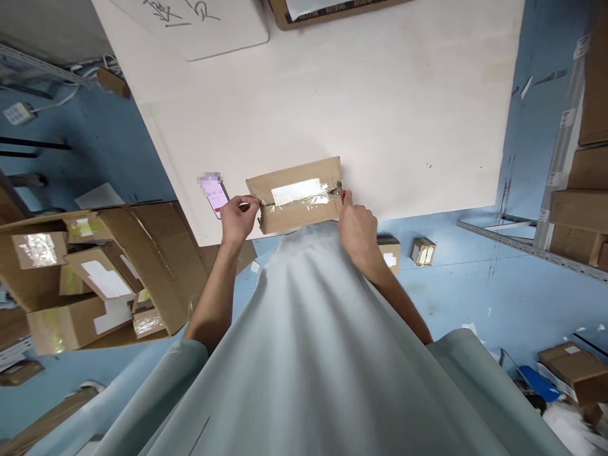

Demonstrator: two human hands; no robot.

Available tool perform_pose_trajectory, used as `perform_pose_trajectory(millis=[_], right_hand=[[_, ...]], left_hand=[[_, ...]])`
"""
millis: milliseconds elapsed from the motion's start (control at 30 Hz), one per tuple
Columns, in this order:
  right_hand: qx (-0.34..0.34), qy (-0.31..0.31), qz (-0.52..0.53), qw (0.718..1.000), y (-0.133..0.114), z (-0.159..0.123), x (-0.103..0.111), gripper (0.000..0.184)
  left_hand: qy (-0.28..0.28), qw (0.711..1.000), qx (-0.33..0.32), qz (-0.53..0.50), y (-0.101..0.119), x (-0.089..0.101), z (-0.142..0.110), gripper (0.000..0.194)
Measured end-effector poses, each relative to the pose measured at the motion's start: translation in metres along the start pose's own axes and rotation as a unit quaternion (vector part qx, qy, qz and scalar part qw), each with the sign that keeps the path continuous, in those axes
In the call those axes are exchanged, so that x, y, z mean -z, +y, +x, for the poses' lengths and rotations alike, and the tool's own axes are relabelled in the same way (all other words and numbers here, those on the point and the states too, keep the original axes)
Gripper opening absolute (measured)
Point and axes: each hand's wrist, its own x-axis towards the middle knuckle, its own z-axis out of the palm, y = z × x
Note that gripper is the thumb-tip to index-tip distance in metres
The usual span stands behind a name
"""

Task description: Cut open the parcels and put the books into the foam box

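A brown cardboard box (285, 218) with a white label (297, 191) and shiny clear tape lies at the table's near edge. Along its middle runs a seam, and the cardboard looks torn at both ends. My left hand (239, 220) is closed in a pinch at the box's left end, by the seam. At the right end, my right hand (357, 227) is closed around a small red tool (343, 196), mostly hidden by the fingers; its tip is at the box's edge. A phone (215, 195) with a lit screen lies just beyond my left hand.
The white table (394, 107) holds a lidlike white sheet with handwriting (223, 31) and another carton (327, 12) at its far side. A large open carton (156, 259) full of boxes stands at left. Small boxes (422, 252) lie on the blue floor; shelving (560, 164) stands right.
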Motion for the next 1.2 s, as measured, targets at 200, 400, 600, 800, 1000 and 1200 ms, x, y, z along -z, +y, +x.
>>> perform_pose_trajectory(millis=[200,400,600,800,1000,1200], right_hand=[[-0.070,-0.020,0.031,0.997,0.015,-0.030,-0.019,0.061],[-0.068,-0.024,0.057,0.996,0.024,-0.037,-0.021,0.056],[-0.066,-0.041,0.029,0.997,0.029,-0.044,-0.015,0.056],[-0.053,-0.045,0.013,0.998,0.039,-0.044,-0.004,0.050],[-0.009,-0.052,0.020,0.998,0.050,-0.048,0.005,0.043],[-0.048,0.093,0.072,0.992,0.094,-0.029,0.006,0.054]], left_hand=[[0.016,0.999,-0.012,0.026,0.005,-0.017,-0.013,0.005],[-0.005,0.999,-0.018,0.044,0.003,-0.009,-0.016,0.005],[-0.009,0.997,-0.022,0.077,0.002,-0.006,-0.027,0.007],[-0.013,0.997,-0.019,0.068,0.000,-0.010,-0.032,0.007],[-0.017,0.998,-0.025,0.063,0.001,-0.010,-0.031,0.007],[0.002,0.999,-0.024,0.039,-0.001,-0.011,-0.034,0.008]])
